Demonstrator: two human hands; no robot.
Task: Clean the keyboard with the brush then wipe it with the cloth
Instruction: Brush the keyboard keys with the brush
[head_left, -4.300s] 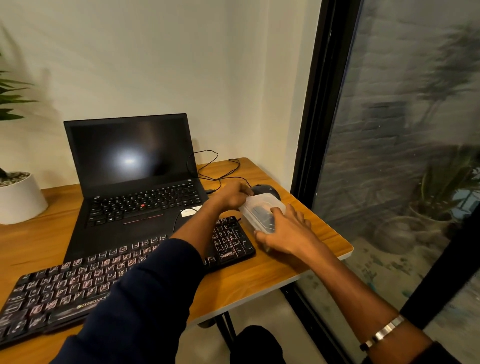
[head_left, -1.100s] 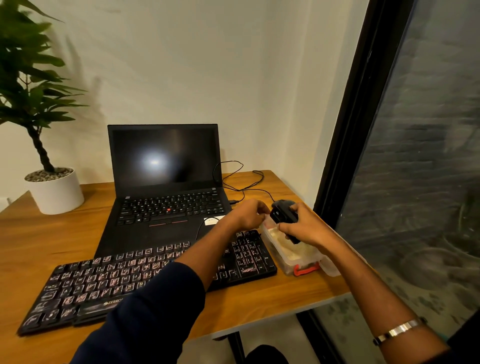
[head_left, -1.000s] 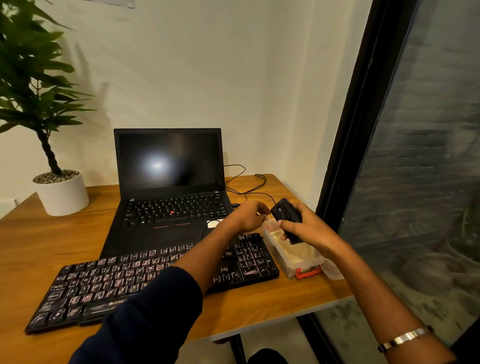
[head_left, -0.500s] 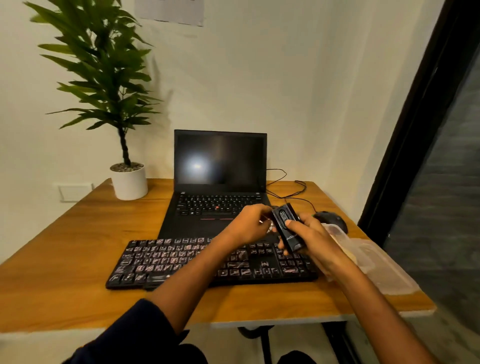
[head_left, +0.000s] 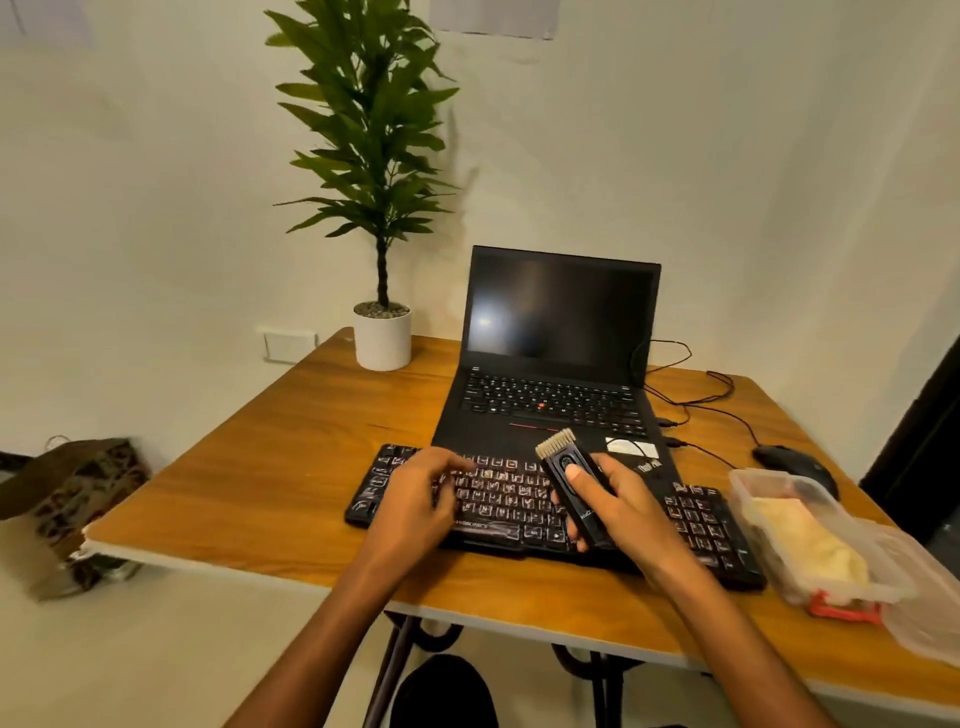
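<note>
A: Scanning L to R — brown bag on floor far left, potted plant at far edge of table.

B: Hands?

A: Left hand lies on left part of keyboard, fingers loosely bent over keys, gripping nothing. Right hand wraps the black brush, thumb on top, bristles pointing far, above kbd's middle. Laptop open just behind.

B: Cloth?

A: Yellow cloth in clear box, right of kbd. Mouse beyond it.
</note>
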